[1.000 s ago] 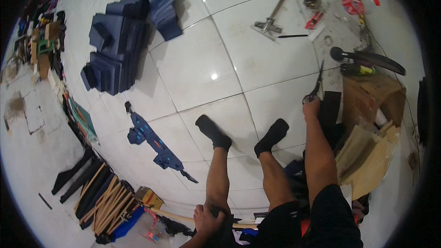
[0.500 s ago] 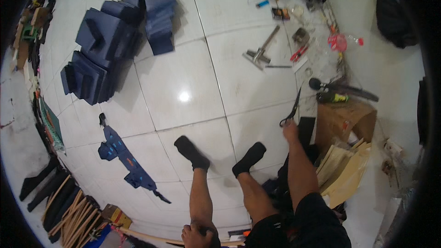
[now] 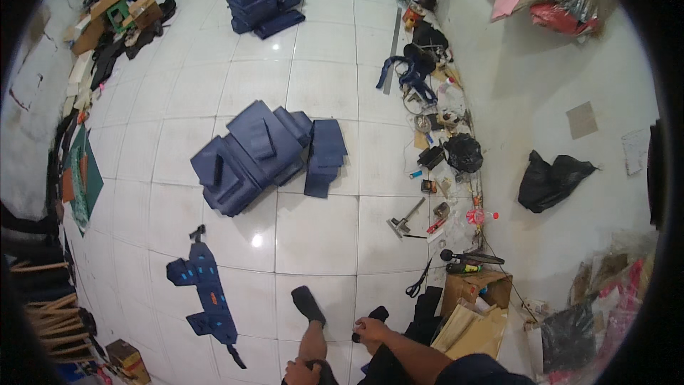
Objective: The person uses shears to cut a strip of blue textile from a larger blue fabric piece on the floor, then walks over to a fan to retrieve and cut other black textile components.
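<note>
I sit on a white tiled floor [image 3: 313, 235] with both legs stretched out in black socks [image 3: 308, 304]. My right hand [image 3: 370, 329] rests on my right shin just behind the sock, with nothing in it. At the lower edge, my left hand [image 3: 302, 371] lies curled on my left leg and is partly cut off. Black scissors [image 3: 417, 282] lie on the floor a little ahead and to the right of my right hand, apart from it. Further ahead lies a hammer [image 3: 404, 220].
A pile of dark blue folded pieces [image 3: 260, 153] lies ahead, another pile [image 3: 263, 3] far off. A flat blue cut-out [image 3: 203, 294] lies left of my legs. A cardboard box [image 3: 474, 289], tools and black bags [image 3: 552, 180] line the right wall. Wooden sticks [image 3: 46, 314] lie left.
My right hand has come back from the scissors by the box to my shin; the scissors now lie on the floor. The view has swung up to show more of the room.
</note>
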Tool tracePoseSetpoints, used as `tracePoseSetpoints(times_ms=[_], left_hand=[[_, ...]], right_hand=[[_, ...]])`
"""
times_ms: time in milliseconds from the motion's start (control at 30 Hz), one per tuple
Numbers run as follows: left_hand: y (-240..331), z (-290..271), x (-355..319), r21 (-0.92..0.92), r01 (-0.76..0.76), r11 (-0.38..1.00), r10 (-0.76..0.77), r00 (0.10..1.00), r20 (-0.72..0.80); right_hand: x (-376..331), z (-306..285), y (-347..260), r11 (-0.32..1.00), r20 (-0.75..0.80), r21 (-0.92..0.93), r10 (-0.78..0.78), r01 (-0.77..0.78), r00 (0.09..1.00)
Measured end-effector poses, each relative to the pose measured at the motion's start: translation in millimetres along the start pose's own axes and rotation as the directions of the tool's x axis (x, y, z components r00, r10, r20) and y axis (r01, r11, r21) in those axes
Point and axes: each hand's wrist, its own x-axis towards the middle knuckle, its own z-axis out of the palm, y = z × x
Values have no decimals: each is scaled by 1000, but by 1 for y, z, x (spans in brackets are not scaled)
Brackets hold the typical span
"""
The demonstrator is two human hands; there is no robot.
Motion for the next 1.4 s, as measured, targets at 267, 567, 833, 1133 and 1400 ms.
tracePoseSetpoints(times_ms=[267,567,833,1133,1400], left_hand=[[-25,-44,46,-116,-280,953,232,919,-319],[-21,-199,131,-6,-127,992,122,960,-253],[200,-219,261,-118,-190,975,152,949,-275],[504,-189,359,-835,217,505,37,962,272],[566,-230,408,-473,371,799,-264,924,278]], right_hand=[[-47,-156,-115,999,-169,25,-39,44,985],[-15,-348,-86,995,-482,81,94,-63,871],[263,-655,-71,987,-626,157,113,-16,772],[575,-997,-100,984,-725,72,163,-162,669],[724,-1138,-168,877,-802,58,326,-477,501]])
